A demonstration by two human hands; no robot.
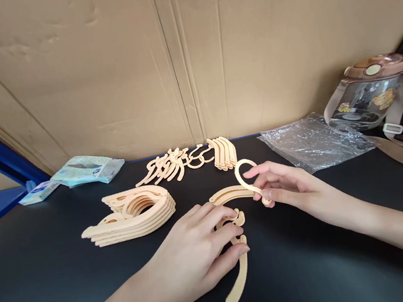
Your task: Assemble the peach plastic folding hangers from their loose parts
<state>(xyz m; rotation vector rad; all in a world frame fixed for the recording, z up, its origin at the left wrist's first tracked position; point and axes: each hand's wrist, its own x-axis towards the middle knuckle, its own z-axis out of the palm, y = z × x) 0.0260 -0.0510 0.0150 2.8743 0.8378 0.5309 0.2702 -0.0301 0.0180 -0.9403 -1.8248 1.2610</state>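
Beige plastic folding-hanger pieces are spread around my hands. My right hand [286,186], raised a little above the black tabletop, pinches the lower end of a hanger hook [240,174] between thumb and fingers. Just left of it, my left hand [208,246] lies palm down, its curled fingers and thumb gripping a hanger arm [238,279] and the small joint piece beside it. That arm's curved end points toward me. Behind both hands lies another curved hanger arm [231,194], partly covered by the right fingers. My left fingers hide some of the joint.
Stacked folded hangers [133,227] sit at left. Toward the cardboard wall [129,71] lie loose hooks [166,165] and a row of hanger arms [222,153]. Tissue packs [88,169] are at back left; a clear plastic bag [317,141] and a strapped bottle [371,95] stand right.
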